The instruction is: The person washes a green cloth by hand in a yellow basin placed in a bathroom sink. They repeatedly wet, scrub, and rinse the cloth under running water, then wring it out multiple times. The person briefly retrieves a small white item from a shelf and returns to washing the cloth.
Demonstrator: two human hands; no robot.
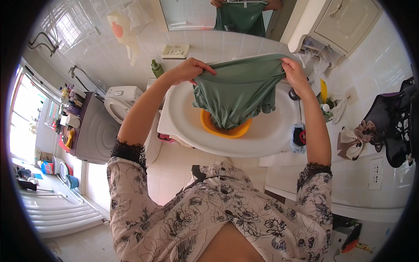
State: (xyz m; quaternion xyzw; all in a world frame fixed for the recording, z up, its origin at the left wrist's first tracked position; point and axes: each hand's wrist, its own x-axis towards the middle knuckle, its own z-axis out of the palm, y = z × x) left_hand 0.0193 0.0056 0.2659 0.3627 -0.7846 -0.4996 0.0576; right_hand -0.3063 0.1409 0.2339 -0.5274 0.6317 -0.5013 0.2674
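A green garment (238,85) of thin, soft cloth hangs stretched between my two hands above the washbasin. My left hand (190,70) is closed on its upper left corner, thumb and fingers pinching the cloth. At the upper right corner my right hand (294,76) grips the edge in the same way. The garment's gathered lower end hangs over an orange-yellow bowl (224,133) and hides most of its inside. That bowl stands in the white washbasin (270,144), toward its front edge.
A soap dish (175,51) and a green bottle (157,68) are behind the basin's left side. At its right end lie a small blue-and-black cloth item (298,137) and several bottles. A toilet (121,105) and washing machine (97,126) stand left; a mirror (192,15) hangs ahead.
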